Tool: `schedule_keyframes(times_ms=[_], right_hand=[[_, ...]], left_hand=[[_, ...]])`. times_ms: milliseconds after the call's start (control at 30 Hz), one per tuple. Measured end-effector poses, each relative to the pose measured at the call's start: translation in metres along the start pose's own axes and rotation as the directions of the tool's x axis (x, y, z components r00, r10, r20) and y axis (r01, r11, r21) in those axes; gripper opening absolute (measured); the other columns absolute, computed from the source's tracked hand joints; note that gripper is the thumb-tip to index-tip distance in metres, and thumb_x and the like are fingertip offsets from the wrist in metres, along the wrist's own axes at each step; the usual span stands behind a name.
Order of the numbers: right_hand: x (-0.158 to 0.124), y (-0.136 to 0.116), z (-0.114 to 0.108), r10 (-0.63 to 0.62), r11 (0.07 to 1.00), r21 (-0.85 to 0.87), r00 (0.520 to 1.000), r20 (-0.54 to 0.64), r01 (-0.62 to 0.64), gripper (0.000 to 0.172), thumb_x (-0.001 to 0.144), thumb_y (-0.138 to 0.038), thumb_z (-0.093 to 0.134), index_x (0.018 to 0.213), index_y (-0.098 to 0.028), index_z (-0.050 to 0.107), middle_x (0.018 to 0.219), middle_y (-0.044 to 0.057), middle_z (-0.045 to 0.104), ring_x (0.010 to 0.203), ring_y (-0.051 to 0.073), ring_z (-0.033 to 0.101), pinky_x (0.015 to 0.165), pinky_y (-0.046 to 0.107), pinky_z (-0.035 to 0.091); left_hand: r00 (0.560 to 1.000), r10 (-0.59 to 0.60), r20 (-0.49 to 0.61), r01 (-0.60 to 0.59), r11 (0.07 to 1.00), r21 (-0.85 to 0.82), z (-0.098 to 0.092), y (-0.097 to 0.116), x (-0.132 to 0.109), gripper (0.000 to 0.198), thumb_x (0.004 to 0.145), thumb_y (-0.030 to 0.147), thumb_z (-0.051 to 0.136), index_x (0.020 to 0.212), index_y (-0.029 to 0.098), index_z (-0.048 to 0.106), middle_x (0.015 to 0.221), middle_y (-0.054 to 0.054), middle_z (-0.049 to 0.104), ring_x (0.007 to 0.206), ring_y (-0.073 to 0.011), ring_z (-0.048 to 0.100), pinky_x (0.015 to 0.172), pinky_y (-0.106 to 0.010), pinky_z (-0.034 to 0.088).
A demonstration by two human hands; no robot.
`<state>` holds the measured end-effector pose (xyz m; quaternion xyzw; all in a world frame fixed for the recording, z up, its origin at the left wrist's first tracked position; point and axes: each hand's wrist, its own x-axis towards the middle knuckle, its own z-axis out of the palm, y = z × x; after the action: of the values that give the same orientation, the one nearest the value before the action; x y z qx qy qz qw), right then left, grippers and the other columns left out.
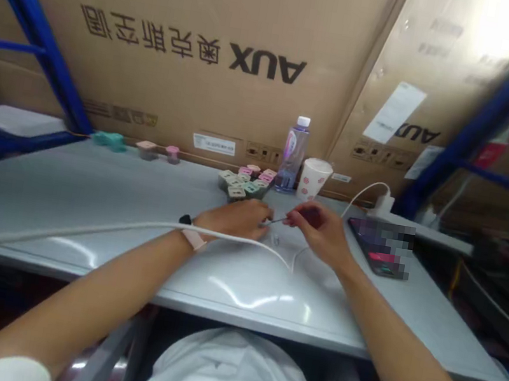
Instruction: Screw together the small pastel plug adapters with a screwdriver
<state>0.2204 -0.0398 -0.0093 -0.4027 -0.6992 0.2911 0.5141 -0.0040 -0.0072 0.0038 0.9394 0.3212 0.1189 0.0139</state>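
Note:
My left hand [235, 218] rests on the grey table [88, 203], fingers curled down over something small that I cannot make out. My right hand [320, 230] is just to its right, thumb and fingers pinched on a thin grey tool [277, 221] whose tip points toward the left hand. A white cable [84, 229] runs from the left edge across my left wrist and loops on the table between the hands. A pink-strapped band sits on my left wrist.
Behind the hands lies a cluster of small pastel plug-like parts [246, 183], a water bottle [293, 155] and a paper cup [313, 178]. A phone [378, 247] on a white charger cable lies at right. Large cardboard boxes [200, 46] and blue rack posts stand behind.

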Motion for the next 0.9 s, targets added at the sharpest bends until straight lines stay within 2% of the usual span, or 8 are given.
schedule_keyframes(times_ms=[133, 300, 433, 500, 600, 900], right_hand=[[0.0, -0.003, 0.0, -0.015, 0.999, 0.037, 1.0, -0.023, 0.016, 0.041, 0.083, -0.059, 0.079, 0.088, -0.021, 0.066, 0.081, 0.006, 0.078, 0.078, 0.024, 0.079, 0.078, 0.038, 0.064], [0.0, -0.004, -0.003, -0.022, 0.996, 0.083, 0.997, -0.074, 0.029, 0.042, 0.083, -0.06, 0.078, 0.089, -0.022, 0.061, 0.077, 0.004, 0.075, 0.07, 0.021, 0.076, 0.071, 0.036, 0.062], [0.002, -0.004, -0.005, -0.012, 0.993, 0.12, 0.994, -0.104, 0.025, 0.04, 0.083, -0.057, 0.076, 0.093, -0.023, 0.058, 0.075, 0.001, 0.072, 0.062, 0.017, 0.07, 0.064, 0.033, 0.06], [0.003, -0.004, -0.005, -0.003, 0.991, 0.134, 0.994, -0.11, 0.018, 0.038, 0.082, -0.052, 0.076, 0.096, -0.023, 0.056, 0.073, -0.001, 0.071, 0.059, 0.016, 0.068, 0.062, 0.032, 0.058], [0.004, -0.004, -0.005, 0.009, 0.989, 0.149, 0.995, -0.104, 0.007, 0.033, 0.082, -0.045, 0.075, 0.097, -0.023, 0.054, 0.07, -0.002, 0.07, 0.056, 0.014, 0.065, 0.06, 0.031, 0.056], [0.008, 0.001, -0.007, 0.058, 0.982, 0.184, 0.997, -0.047, -0.049, 0.029, 0.076, -0.033, 0.07, 0.096, -0.023, 0.053, 0.07, -0.004, 0.071, 0.055, 0.014, 0.064, 0.06, 0.031, 0.053]], left_hand=[[1.0, -0.008, -0.006, 0.008, 0.999, -0.043, -0.001, 0.0, 0.0, 0.025, 0.096, 0.02, 0.055, 0.114, 0.014, 0.071, 0.109, -0.012, 0.075, 0.103, -0.0263, 0.071, 0.09, -0.033, 0.053], [1.0, 0.016, 0.018, -0.014, 0.996, -0.093, -0.005, 0.001, 0.0, 0.043, 0.086, 0.012, 0.059, 0.129, 0.016, 0.065, 0.118, -0.01, 0.074, 0.106, -0.0241, 0.071, 0.089, -0.03, 0.054], [0.999, 0.038, 0.037, -0.033, 0.992, -0.119, -0.005, 0.002, -0.001, 0.045, 0.089, 0.025, 0.067, 0.132, 0.015, 0.062, 0.126, -0.012, 0.07, 0.111, -0.0266, 0.069, 0.095, -0.034, 0.053], [0.998, 0.046, 0.048, -0.04, 0.99, -0.137, -0.003, 0.004, -0.001, 0.046, 0.089, 0.032, 0.071, 0.13, 0.015, 0.063, 0.126, -0.012, 0.069, 0.111, -0.028, 0.068, 0.095, -0.035, 0.053], [0.998, 0.045, 0.046, -0.037, 0.986, -0.164, 0.002, 0.005, 0.0, 0.045, 0.088, 0.033, 0.074, 0.129, 0.015, 0.064, 0.124, -0.013, 0.069, 0.112, -0.0293, 0.067, 0.097, -0.037, 0.052], [0.996, 0.056, 0.064, -0.038, 0.965, -0.26, 0.01, -0.001, 0.004, 0.044, 0.092, 0.026, 0.072, 0.134, 0.021, 0.06, 0.116, -0.007, 0.074, 0.106, -0.0234, 0.07, 0.091, -0.032, 0.053]])
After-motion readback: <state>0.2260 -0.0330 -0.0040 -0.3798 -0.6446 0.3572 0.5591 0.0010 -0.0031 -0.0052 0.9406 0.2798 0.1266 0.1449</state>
